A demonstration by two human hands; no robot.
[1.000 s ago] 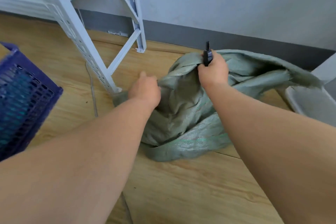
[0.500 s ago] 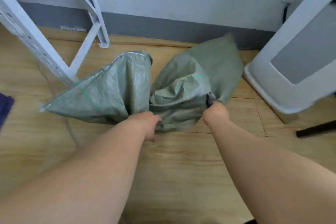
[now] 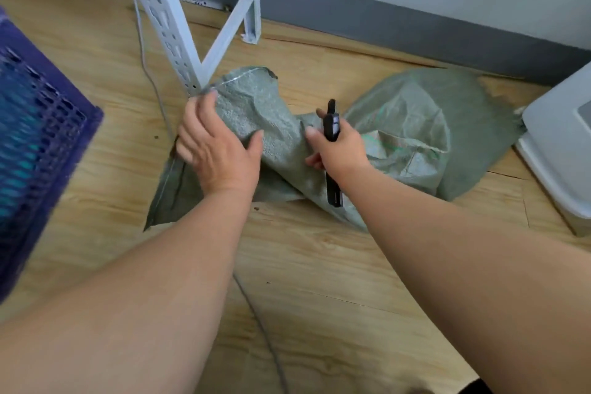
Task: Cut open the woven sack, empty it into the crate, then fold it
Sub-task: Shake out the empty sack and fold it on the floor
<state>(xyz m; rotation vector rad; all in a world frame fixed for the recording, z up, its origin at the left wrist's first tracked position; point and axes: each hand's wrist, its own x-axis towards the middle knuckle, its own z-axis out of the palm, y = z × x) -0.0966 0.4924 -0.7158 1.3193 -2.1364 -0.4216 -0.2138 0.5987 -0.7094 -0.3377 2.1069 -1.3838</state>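
The green woven sack (image 3: 399,134) lies flat and crumpled on the wooden floor (image 3: 319,265), between the white rack leg (image 3: 166,25) and a white bin (image 3: 556,150); it looks empty, so the folding is probably the step in hand. The blue crate (image 3: 35,137) stands to the left, cut off by the frame edge, and its contents are too blurred to name.

The left hand (image 3: 217,150) lies on the sack's left part, fingers spread and nearly straight. The right hand (image 3: 339,150) is curled around a black cutter (image 3: 331,150) and also touches the cloth.

The main risk is the cutter: whether its blade is out cannot be seen, and folding with it in the hand could tear the sack or hurt the fingers. The sack could also catch on the rack leg.
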